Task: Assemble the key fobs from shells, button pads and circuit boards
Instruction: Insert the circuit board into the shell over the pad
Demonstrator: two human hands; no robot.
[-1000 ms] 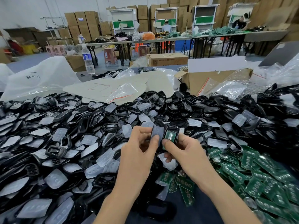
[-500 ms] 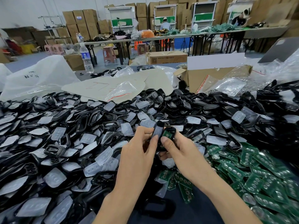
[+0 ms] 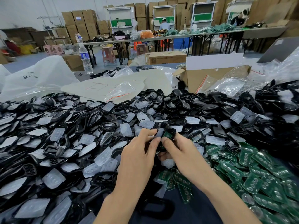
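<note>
Two hands (image 3: 137,159) (image 3: 182,156) — one half-closed fob (image 3: 166,134)

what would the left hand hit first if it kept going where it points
Probably the black shell with the green board in the right hand; the left hand, pinching a grey cover, points at it, though depth is unclear.

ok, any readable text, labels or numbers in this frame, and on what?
"96": handwritten in black on the white plastic bag, after characters I can't read.
Red scrawl on the beige flat sheet: illegible.
Blue label on the clear water bottle: too small.
Print on the brown cardboard box: blurred.
Blue sticker on the stacked carton: too small.
</note>
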